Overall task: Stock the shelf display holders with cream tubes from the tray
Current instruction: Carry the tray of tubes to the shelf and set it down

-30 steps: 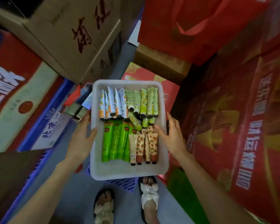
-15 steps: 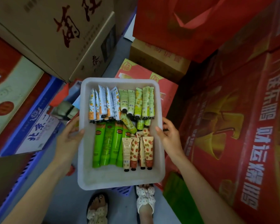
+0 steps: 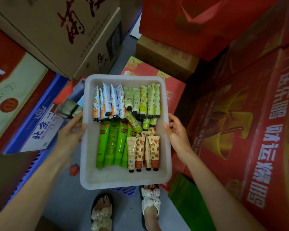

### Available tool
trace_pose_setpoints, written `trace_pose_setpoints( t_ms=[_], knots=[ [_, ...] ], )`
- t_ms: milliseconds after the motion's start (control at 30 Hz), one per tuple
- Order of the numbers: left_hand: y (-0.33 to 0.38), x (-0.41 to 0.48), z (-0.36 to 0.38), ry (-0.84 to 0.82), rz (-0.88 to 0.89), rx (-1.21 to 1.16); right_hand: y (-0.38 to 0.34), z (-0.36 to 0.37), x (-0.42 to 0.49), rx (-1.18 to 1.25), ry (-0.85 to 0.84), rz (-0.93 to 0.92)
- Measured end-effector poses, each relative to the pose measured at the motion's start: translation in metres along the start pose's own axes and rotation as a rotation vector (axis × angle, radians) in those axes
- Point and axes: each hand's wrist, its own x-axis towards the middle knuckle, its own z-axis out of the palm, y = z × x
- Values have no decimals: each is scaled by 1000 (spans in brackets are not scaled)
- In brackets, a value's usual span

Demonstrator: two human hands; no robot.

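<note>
My left hand and right hand grip both sides of the white plastic tray, thumbs on its rim, holding it flat so the colourful cream tubes inside it don't slide.

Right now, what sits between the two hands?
In the head view, only the white tray, loaded with cream tubes; the left hand grips its left rim, the right hand its right rim.
</note>
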Motion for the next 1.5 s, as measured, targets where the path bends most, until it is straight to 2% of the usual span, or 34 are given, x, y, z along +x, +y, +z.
trace_pose_setpoints(
  t_ms=[433,867,1167,1500],
  knots=[
    [39,-59,-41,-1,-14,-162,-62,0,-45,168,-147,27],
    [107,-147,-115,-93,92,-247,-163,-6,-141,291,-302,16],
    [159,-220,-154,-230,132,-245,-221,-2,-219,391,-210,-16],
    [216,-298,-178,-260,217,-306,-292,-22,-319,303,-136,-235]
  ],
)
